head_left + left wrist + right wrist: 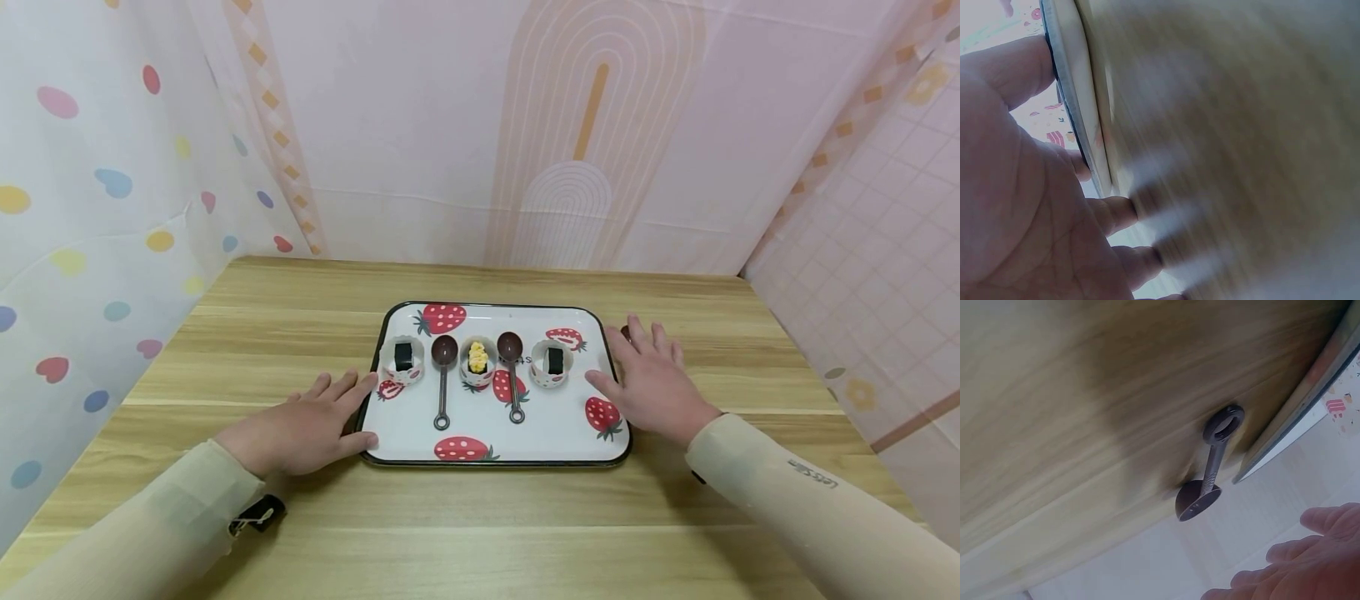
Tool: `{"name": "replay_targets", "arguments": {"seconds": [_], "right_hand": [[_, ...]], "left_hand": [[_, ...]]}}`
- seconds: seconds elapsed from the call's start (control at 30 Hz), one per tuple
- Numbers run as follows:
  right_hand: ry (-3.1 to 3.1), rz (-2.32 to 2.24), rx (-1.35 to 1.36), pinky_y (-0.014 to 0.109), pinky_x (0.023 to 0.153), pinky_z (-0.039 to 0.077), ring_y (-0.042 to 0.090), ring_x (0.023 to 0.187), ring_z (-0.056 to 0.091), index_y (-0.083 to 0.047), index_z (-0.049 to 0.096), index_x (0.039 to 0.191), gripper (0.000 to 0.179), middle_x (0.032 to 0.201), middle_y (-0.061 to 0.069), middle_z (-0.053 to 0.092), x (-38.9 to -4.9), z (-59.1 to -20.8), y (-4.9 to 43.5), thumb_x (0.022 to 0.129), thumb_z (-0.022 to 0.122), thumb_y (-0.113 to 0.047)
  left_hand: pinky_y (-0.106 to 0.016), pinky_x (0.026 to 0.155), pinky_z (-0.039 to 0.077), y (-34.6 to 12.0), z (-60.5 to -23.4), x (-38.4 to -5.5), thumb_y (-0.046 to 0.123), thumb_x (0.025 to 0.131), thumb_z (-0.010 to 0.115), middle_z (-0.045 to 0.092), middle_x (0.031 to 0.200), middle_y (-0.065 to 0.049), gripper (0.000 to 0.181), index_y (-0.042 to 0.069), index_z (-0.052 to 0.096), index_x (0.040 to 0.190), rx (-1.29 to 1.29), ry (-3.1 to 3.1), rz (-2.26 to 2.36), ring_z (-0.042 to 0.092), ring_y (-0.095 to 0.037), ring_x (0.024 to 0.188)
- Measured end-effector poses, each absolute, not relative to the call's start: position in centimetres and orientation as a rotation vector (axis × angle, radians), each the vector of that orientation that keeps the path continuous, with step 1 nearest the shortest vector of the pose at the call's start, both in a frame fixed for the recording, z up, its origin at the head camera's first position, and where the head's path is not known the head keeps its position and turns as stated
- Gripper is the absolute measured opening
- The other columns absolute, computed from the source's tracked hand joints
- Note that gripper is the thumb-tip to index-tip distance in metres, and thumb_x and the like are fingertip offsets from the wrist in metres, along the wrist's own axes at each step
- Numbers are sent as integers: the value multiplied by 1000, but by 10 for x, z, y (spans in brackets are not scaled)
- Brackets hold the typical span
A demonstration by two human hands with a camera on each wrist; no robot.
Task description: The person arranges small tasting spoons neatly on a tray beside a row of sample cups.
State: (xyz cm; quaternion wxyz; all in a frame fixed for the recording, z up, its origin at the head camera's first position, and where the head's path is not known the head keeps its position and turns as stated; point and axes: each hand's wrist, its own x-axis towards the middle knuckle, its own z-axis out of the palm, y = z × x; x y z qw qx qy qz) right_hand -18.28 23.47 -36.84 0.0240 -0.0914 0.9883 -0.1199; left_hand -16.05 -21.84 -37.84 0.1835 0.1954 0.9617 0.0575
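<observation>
A white strawberry-print tray (555,442) with a dark rim lies on the table. My left hand (300,427) is at its left edge, fingers extended; the thumb (1019,69) reaches over the rim in the left wrist view. Near the right edge is my right hand (652,379), fingers spread and holding nothing. A third brown measuring spoon (1213,462) lies on the table beside the tray, mostly hidden by this hand in the head view. On the tray, two brown measuring spoons (444,352) (511,348) alternate with three small paper cups (408,377) holding sushi-like pieces.
The left and right cups hold black-banded pieces (403,357) (556,361); the middle one has a yellow-topped piece (477,357). The wooden table (480,533) meets patterned curtains (405,150) at its back and sides.
</observation>
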Motion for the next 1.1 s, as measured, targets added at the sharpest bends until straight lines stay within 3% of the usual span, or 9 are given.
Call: {"name": "replay_targets", "arguments": {"seconds": [1.1], "right_hand": [[3052,-316,-235,84,118,10,68,153,7,-3,29,165,67,170,36,12,-175,-375,263,112,46,-41]], "left_hand": [[-83,109,33,-218,-378,-161,67,102,53,27,168,-34,94,6,24,168,573,2721,151,25,-68,149]]}}
